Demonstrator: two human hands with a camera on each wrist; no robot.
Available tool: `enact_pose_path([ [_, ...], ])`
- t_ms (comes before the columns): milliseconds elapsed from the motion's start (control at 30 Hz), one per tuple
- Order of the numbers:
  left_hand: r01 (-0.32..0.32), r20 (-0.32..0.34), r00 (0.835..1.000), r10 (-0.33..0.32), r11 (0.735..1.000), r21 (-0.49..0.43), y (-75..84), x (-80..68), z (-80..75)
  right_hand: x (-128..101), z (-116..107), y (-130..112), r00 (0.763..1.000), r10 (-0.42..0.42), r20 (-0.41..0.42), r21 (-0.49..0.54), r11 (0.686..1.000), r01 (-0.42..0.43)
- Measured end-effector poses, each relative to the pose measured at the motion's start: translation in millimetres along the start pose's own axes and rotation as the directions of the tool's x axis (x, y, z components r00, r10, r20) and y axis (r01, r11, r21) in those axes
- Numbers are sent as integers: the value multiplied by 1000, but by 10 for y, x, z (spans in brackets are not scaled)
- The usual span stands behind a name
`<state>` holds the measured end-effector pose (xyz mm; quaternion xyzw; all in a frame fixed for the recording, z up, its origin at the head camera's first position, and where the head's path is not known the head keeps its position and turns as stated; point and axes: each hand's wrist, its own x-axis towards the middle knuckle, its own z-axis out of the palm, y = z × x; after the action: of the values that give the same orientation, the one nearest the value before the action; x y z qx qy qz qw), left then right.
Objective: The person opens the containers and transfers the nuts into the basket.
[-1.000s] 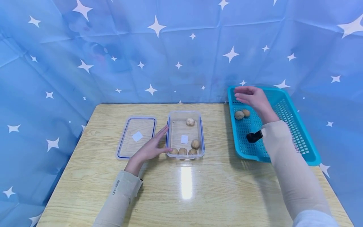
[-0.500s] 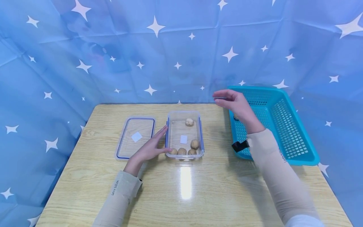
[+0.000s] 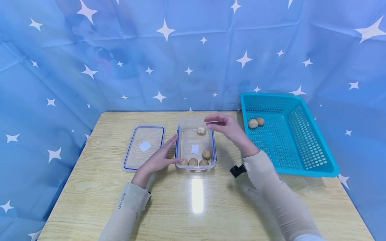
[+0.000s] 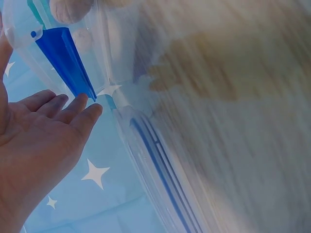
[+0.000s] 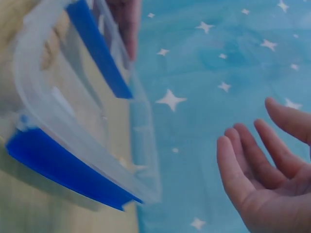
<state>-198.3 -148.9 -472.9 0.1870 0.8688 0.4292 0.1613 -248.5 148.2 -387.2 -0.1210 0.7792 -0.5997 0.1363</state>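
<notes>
Left hand [image 3: 156, 160] lies flat on the table [image 3: 196, 207], fingers straight, tips against the left wall of the clear plastic box [image 3: 196, 143]; grip open, holding nothing. Right hand [image 3: 226, 126] hovers over the box's far right edge, fingers loosely extended, empty. Box sits mid-table between both hands, rectangular, see-through, blue clips on its long sides. Five round tan walnuts [image 3: 206, 153] inside: one at the far end, four near the front. Flat clear lid [image 3: 144, 146] with blue rim lies just left of the box. Teal mesh basket [image 3: 301, 147] at right holds two more nuts [image 3: 253, 123].
</notes>
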Motion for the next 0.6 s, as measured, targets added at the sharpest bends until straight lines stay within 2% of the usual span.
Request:
enact_pose_path([
  [367, -12, -14, 1000, 12, 1000, 2, 18, 4, 3, 8, 371, 303, 998, 29, 64, 8, 1000, -30],
  [600, -10, -21, 1000, 10, 1000, -2, 23, -15, 9, 10, 541, 455, 988, 33, 150, -13, 999, -32],
])
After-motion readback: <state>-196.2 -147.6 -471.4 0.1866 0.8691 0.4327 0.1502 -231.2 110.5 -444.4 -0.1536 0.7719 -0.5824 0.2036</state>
